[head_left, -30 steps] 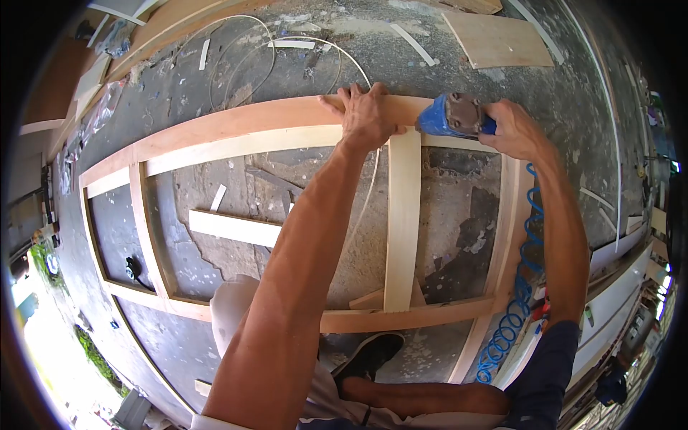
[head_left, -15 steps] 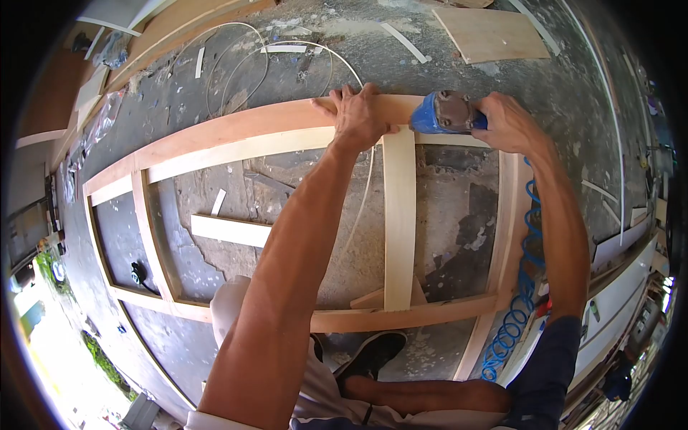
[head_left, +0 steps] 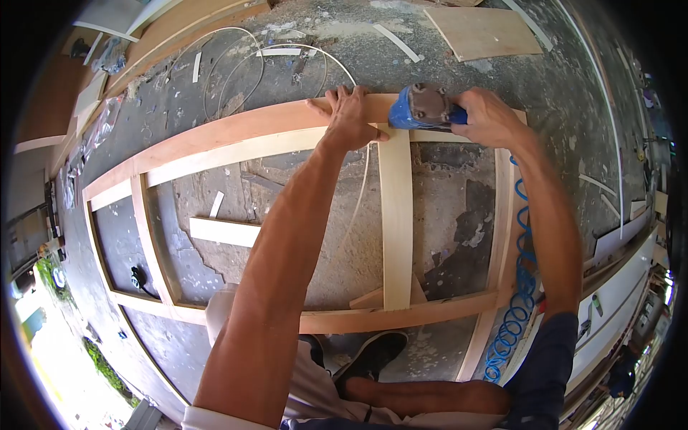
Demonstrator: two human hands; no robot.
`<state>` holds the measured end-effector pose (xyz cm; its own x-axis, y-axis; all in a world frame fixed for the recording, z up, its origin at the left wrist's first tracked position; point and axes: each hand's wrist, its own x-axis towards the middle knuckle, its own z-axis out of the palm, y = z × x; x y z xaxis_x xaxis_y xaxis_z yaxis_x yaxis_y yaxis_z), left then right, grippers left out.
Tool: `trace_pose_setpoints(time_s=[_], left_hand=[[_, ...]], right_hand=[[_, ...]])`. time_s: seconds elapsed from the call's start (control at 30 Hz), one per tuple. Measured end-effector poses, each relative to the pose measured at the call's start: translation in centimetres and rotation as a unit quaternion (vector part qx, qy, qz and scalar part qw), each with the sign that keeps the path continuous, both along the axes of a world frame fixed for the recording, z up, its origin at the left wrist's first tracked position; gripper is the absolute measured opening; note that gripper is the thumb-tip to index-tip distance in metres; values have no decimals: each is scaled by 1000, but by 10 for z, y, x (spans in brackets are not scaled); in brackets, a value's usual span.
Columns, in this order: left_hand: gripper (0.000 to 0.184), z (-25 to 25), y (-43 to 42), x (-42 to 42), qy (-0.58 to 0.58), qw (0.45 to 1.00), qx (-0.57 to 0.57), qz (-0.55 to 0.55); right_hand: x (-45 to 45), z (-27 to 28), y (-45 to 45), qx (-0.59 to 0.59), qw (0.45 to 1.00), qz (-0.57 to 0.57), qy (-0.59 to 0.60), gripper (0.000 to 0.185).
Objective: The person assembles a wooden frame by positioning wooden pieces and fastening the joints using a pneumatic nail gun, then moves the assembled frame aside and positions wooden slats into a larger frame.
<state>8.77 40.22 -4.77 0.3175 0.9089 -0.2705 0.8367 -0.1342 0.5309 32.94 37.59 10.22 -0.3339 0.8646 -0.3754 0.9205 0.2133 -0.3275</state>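
Observation:
A wooden frame lies on the floor, with a pale crosspiece spanning its right part. My left hand grips the frame's far rail just left of the crosspiece's top end, fingers over the outer edge and thumb near the joint. In my right hand is the handle of a blue power tool. The tool's head is over the far rail by the top of the crosspiece; its tip is hidden. A blue coiled hose runs down beside the frame's right end.
A thin pale cable loops across the floor beyond the frame. A plywood sheet lies at the far right. Inside the frame is a white board. My shoe is close to the near rail. Long boards lie at the right.
The blue tool and my right hand have moved left along the far rail, closer to my left hand. My left hand still holds the rail, its thumb now nearer the crosspiece.

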Motion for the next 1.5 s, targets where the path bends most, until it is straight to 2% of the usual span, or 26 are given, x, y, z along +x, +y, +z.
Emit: trace_pose_setpoints(time_s=[0.27,0.37,0.5,0.57,0.77,0.87,0.93,1.03,1.17,1.23,1.4,1.5], left_hand=[[94,-3,0,3,-6,1000,7,20],[95,-22,4,1,-10,999,29,-10],[94,-20,4,2,-18,999,30,-14],[81,-10,0,2,2,997,75,-18],[84,-6,0,2,19,997,69,-16],[87,-5,-1,2,21,998,65,-15],[89,3,-4,3,9,998,63,-1],[90,10,-6,3,7,999,47,23],[92,8,-4,3,6,1000,11,24],[91,13,-6,4,18,999,27,25],[90,-2,-2,0,-3,999,54,3],[92,0,-2,0,-15,1000,21,14]], right_hand=[[-14,-3,5,-7,1000,7,-10,29],[-15,-4,6,-17,1000,4,-17,29],[-16,-3,6,-13,1000,11,-10,29],[-16,-3,7,-18,1000,11,-16,29],[-15,-4,6,-6,999,25,-32,31],[-8,-10,5,39,999,30,0,24],[-7,-7,6,10,999,27,-16,35],[4,-3,1,-2,1000,-19,-6,35],[10,0,-3,-9,999,-26,-15,37],[5,2,-4,-24,999,-32,-22,38],[0,-2,0,-15,1000,-4,-27,37],[0,-4,2,-16,1000,-3,-18,36]])
